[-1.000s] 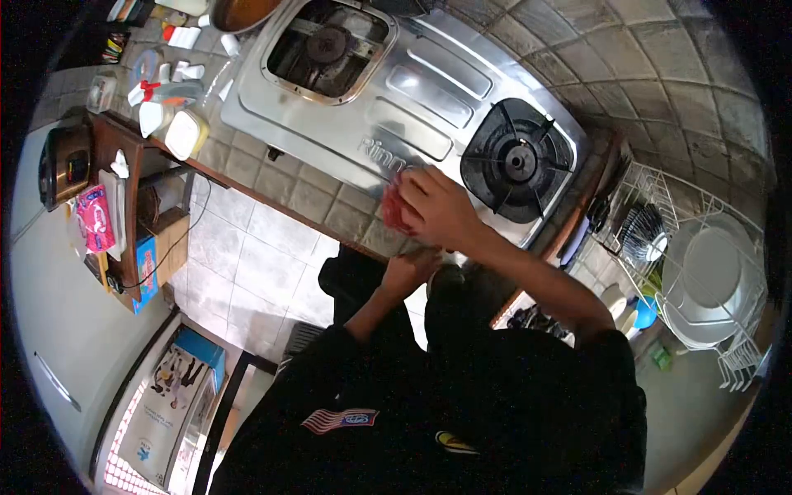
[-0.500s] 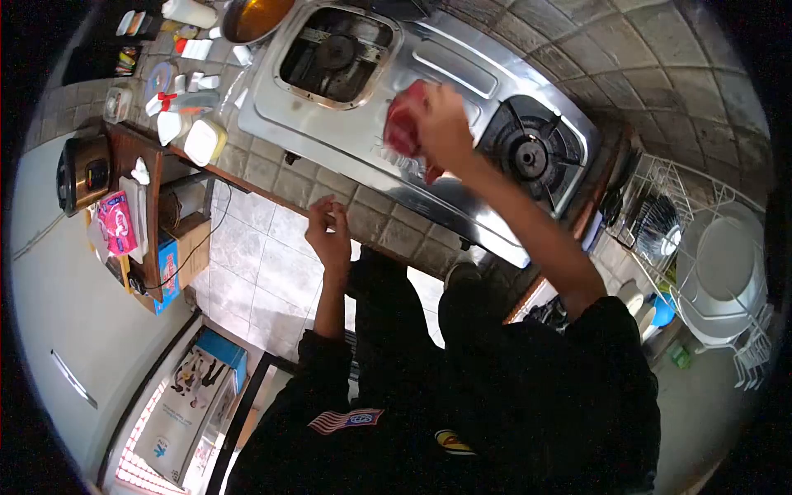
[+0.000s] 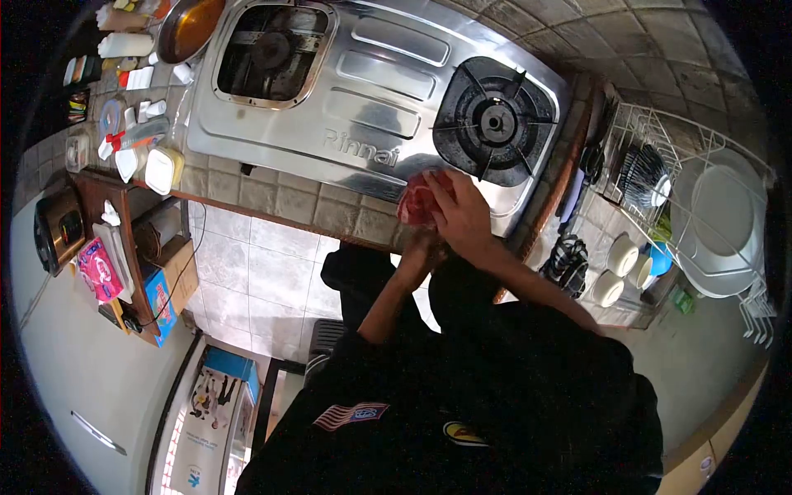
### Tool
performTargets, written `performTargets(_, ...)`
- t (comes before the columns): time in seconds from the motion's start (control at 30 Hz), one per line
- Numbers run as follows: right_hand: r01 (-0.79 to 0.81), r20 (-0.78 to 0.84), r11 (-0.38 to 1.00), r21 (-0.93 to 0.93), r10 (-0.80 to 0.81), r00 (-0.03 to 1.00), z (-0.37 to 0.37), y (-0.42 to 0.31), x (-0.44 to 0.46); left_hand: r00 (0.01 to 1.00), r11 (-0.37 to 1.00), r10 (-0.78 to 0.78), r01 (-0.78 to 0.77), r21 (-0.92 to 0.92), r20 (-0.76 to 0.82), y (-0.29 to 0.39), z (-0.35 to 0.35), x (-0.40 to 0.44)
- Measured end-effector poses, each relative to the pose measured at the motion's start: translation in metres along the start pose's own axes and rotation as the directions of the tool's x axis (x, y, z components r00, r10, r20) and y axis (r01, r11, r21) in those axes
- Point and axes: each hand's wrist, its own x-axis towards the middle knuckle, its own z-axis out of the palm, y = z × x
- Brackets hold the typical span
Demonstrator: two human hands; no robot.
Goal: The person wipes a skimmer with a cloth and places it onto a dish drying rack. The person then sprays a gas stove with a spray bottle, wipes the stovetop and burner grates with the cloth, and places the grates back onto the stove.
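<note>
A crumpled red cloth is in my right hand, its fingers pressed over the top of it. This is at the front edge of the steel gas stove, below the right burner. My left hand comes up from below, close against the underside of the cloth and the right hand. Its fingers are mostly hidden there, so whether they grip the cloth is unclear. The left burner opening has no grate over it.
A pan of brownish liquid stands at the stove's left, near several bottles and tubs such as a white-lidded tub. On the right are a wire dish rack, white plates and cups. A tiled counter edge runs along the front.
My right hand has brought the red cloth from the stove top down to its front edge. My left hand has moved right to meet it. The view has shifted slightly.
</note>
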Motion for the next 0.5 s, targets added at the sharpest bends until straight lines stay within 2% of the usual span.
performTargets(0.03, -0.008, -0.003, 1.000, 0.001, 0.008, 1.000, -0.005, -0.003, 0.015, 0.991, 0.953, 0.084, -0.109, 0.283, 0.101, 0.002, 0.001, -0.001)
performTargets(0.07, -0.001, 0.035, 1.000, 0.005, 0.001, 0.999, -0.007, -0.007, 0.034, 0.991, 0.951, 0.077, -0.105, 0.289, 0.105, 0.003, 0.004, -0.001)
performTargets(0.1, 0.005, 0.073, 1.000, 0.008, -0.006, 0.997, -0.007, -0.011, 0.052, 1.000, 0.999, -0.021, 0.021, 0.035, 0.013, 0.005, 0.009, 0.000)
performTargets(0.13, -0.002, 0.071, 1.000, 0.008, 0.002, 0.997, -0.003, -0.011, 0.065, 0.989, 0.965, -0.140, 0.124, -0.233, -0.055, 0.010, 0.015, -0.001)
performTargets(0.2, -0.044, -0.033, 0.999, -0.023, 0.043, 0.999, 0.003, -0.011, 0.083, 0.980, 0.945, -0.173, 0.137, -0.298, -0.097, 0.027, 0.027, -0.009)
performTargets(0.27, -0.083, -0.004, 0.997, 0.002, 0.083, 0.997, -0.001, -0.013, 0.076, 0.970, 0.923, -0.208, 0.152, -0.353, -0.127, 0.027, 0.027, -0.007)
performTargets(0.33, -0.136, 0.024, 0.986, 0.101, 0.134, 0.991, 0.000, -0.013, 0.046, 0.978, 0.869, -0.200, 0.151, -0.470, -0.055, -0.007, 0.013, 0.009)
performTargets(0.37, -0.144, 0.022, 0.985, 0.096, 0.143, 0.990, 0.003, -0.009, 0.028, 0.978, 0.870, -0.205, 0.160, -0.467, -0.047, -0.015, 0.009, 0.011)
performTargets(0.43, -0.365, 0.108, 0.874, 0.320, 0.349, 0.931, 0.008, 0.004, -0.015, 0.999, 0.937, -0.030, 0.016, -0.348, -0.036, -0.028, 0.004, 0.011)
performTargets(0.47, -0.380, 0.106, 0.871, 0.310, 0.365, 0.925, 0.002, 0.011, -0.032, 0.999, 0.937, -0.041, 0.032, -0.347, -0.021, -0.022, 0.008, 0.008)
performTargets(0.5, -0.354, 0.077, 0.911, 0.211, 0.346, 0.935, -0.004, 0.020, -0.048, 0.990, 0.925, -0.128, 0.096, -0.368, -0.065, -0.008, 0.013, 0.006)
